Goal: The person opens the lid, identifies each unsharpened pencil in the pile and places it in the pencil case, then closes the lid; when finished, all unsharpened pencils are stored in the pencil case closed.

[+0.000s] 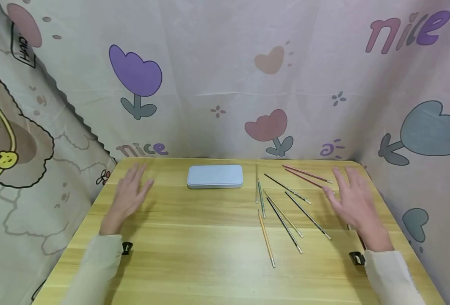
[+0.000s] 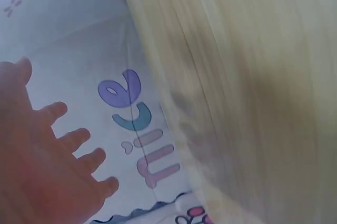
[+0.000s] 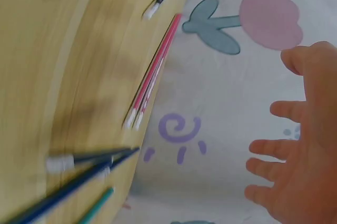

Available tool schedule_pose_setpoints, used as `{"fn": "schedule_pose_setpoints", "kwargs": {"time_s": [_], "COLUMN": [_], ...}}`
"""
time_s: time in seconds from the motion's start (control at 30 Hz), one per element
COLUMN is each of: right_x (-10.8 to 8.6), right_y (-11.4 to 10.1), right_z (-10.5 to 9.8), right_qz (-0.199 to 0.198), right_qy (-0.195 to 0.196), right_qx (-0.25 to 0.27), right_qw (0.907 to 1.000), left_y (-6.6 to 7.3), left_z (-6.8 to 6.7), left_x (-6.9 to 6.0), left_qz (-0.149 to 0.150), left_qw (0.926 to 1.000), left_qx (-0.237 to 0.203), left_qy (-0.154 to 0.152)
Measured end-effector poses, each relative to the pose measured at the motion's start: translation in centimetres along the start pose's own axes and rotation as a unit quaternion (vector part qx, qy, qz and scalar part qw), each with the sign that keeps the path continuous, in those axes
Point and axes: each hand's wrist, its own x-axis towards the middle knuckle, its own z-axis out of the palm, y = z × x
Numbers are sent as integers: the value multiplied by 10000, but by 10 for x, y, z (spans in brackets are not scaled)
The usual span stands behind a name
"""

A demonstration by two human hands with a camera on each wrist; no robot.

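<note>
My left hand (image 1: 127, 197), fingers spread, is over the left part of the table and holds nothing; the left wrist view shows the same hand (image 2: 52, 155) with its fingers apart. On the right, my right hand (image 1: 356, 203) is spread beside the red pencils (image 1: 308, 173) and holds nothing. A dark pencil is partly hidden under its wrist. The right wrist view shows this hand (image 3: 295, 145) apart from the red pencils (image 3: 152, 71). Between the hands lie a closed light-blue case (image 1: 215, 176) and several loose pencils, among them an orange one (image 1: 266, 239) and a black one (image 1: 307, 215).
The wooden table (image 1: 164, 254) ends at a patterned cloth (image 1: 209, 55) hanging behind it. More cloth hangs at the left side. The case lies near the back edge, left of the scattered pencils.
</note>
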Motion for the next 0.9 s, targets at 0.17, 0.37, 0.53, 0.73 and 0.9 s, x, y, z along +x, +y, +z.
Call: {"fn": "schedule_pose_setpoints", "kwargs": {"time_s": [0.17, 0.37, 0.53, 0.73, 0.9], "right_x": [5, 13, 26, 42, 58], "right_y": [-17, -37, -56, -83, -104], "right_z": [9, 27, 38, 54, 66], "right_qz": [-165, -405, -528, -816, -902], "right_qy": [339, 699, 738, 595, 530], "right_qx": [667, 1437, 1887, 2250, 2474], "right_qw": [9971, 9863, 9778, 9691, 9633], "left_y": [8, 18, 27, 34, 37], "left_z": [12, 20, 28, 47, 61], "left_x": [2, 2, 6, 9, 16], "left_qz": [72, -103, -245, -486, -450], "left_qw": [9952, 9793, 9595, 9319, 9151], "left_qx": [-979, -2019, -2797, -3569, -3970], "left_qy": [57, -48, -227, -434, -541]}}
